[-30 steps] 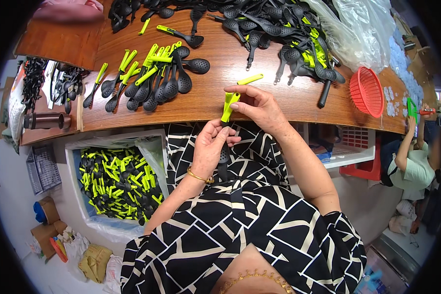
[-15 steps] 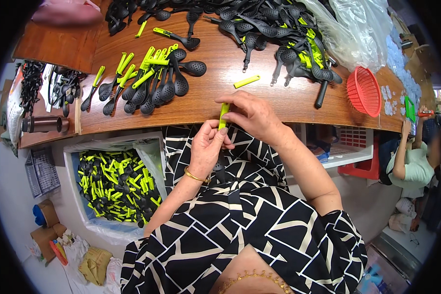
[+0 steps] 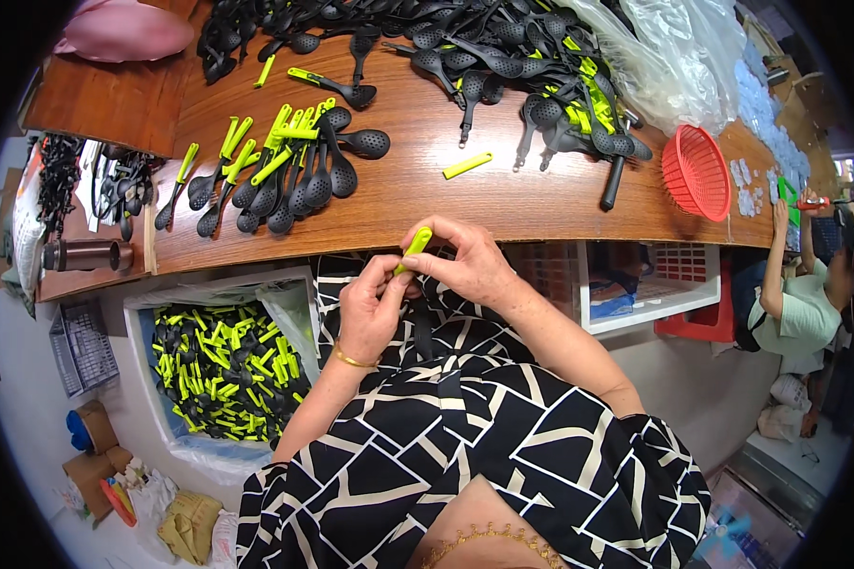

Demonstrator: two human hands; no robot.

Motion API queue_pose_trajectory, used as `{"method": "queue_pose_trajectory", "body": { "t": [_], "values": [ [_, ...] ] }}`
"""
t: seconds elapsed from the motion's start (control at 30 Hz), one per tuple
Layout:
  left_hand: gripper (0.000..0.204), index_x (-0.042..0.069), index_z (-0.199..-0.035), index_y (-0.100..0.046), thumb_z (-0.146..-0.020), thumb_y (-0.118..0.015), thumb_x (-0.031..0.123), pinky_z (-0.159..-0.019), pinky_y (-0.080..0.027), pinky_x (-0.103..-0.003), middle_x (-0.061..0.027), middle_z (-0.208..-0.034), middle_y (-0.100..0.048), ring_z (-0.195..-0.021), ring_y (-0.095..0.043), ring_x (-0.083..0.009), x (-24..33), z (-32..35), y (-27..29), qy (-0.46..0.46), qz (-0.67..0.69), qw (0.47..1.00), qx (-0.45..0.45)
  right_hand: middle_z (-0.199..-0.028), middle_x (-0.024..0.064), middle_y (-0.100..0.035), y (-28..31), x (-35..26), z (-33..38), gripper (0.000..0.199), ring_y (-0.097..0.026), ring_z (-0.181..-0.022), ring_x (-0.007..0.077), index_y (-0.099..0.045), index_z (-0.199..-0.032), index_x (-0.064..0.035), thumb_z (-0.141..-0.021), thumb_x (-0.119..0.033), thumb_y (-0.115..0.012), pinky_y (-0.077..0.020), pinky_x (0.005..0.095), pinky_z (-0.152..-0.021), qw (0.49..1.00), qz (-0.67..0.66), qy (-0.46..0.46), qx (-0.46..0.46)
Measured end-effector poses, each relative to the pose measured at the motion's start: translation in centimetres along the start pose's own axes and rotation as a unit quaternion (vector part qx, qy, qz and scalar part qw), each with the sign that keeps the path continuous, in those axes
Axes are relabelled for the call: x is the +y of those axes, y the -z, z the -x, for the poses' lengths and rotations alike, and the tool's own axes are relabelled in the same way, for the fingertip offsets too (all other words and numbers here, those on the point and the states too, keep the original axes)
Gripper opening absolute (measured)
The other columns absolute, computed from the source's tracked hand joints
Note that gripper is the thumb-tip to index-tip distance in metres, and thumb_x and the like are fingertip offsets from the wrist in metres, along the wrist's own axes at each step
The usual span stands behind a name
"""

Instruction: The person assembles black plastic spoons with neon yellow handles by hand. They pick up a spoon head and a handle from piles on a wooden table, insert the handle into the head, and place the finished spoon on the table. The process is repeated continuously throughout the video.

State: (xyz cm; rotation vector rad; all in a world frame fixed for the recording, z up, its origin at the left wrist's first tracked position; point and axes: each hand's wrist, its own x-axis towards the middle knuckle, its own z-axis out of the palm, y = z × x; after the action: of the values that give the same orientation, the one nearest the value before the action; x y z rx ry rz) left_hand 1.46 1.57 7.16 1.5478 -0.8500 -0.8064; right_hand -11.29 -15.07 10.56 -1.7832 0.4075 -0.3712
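Observation:
In front of my lap, at the table's near edge, both hands close on one lime-green handle (image 3: 417, 243). My left hand (image 3: 366, 311) pinches its lower end, with the thumb uppermost. Against its upper part press the thumb and fingers of my right hand (image 3: 472, 269). Whatever the handle joins below my left fingers is hard to tell against the black patterned clothing. A separate green handle (image 3: 468, 165) lies alone on the table beyond my hands. To its left rests a group of black slotted spoons (image 3: 299, 194) with green handles.
A large heap of black spoon heads (image 3: 484, 57) covers the table's far side, beside clear plastic sheeting (image 3: 678, 57). A red basket (image 3: 697, 175) stands at right. Below the table, a lined bin (image 3: 142, 351) holds many green-handled pieces. Another person (image 3: 795, 308) works at far right.
The green handle has tilted from nearly upright to leaning right, and both hands have come lower and closer together around it. The view has shifted slightly.

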Motion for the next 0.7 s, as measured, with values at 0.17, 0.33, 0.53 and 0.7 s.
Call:
{"method": "queue_pose_trajectory", "body": {
  "t": [0.17, 0.33, 0.53, 0.7],
  "values": [
    [0.020, -0.002, -0.129, -0.059, -0.112, -0.057, 0.007, -0.090, -0.059, -0.030, -0.0113, -0.104, -0.077, -0.096, -0.074, -0.0161, -5.2, 4.5, 9.5, -0.014, -0.045, 0.981, 0.187, -0.113, 0.0086, -0.076, 5.1, 2.6, -3.2, 0.035, -0.071, -0.109, 0.0312, -0.076, -0.121, -0.0100, -0.089, -0.023, -0.085, -0.0553, 0.0444, -0.097, 0.950, 0.242, 0.173, 0.097],
    [0.029, 0.000, -0.128, -0.065, -0.105, -0.066, 0.018, -0.082, -0.060, -0.040, -0.0187, -0.106, -0.080, -0.092, -0.079, -0.0304, -18.1, 16.3, 20.3, 0.255, -0.384, 0.843, 0.277, -0.118, 0.0036, -0.072, 7.9, 4.6, -4.2, 0.021, -0.063, -0.120, 0.0273, -0.076, -0.106, -0.0114, -0.088, -0.019, -0.082, -0.0471, 0.0435, -0.100, 0.880, 0.447, 0.111, 0.115],
    [0.026, 0.007, -0.117, -0.074, -0.103, -0.065, 0.028, -0.090, -0.058, -0.049, -0.0218, -0.118, -0.078, -0.109, -0.074, -0.0431, -20.2, 15.2, 24.0, 0.297, -0.528, 0.763, 0.224, -0.104, 0.0060, -0.073, 7.7, 4.8, -4.5, 0.016, -0.066, -0.108, 0.0287, -0.073, -0.103, -0.0102, -0.090, -0.017, -0.080, -0.0476, 0.0433, -0.098, 0.902, 0.411, 0.107, 0.075],
    [0.017, 0.000, -0.099, -0.073, -0.101, -0.075, 0.017, -0.083, -0.053, -0.038, -0.0135, -0.095, -0.074, -0.087, -0.069, -0.0274, -1.8, -2.8, 16.2, -0.123, -0.357, 0.850, 0.368, -0.100, 0.0053, -0.072, 6.1, 5.7, -3.8, 0.016, -0.067, -0.102, 0.0289, -0.072, -0.104, -0.0101, -0.091, -0.014, -0.080, -0.0481, 0.0432, -0.093, 0.918, 0.345, 0.140, 0.134]
  ]
}}
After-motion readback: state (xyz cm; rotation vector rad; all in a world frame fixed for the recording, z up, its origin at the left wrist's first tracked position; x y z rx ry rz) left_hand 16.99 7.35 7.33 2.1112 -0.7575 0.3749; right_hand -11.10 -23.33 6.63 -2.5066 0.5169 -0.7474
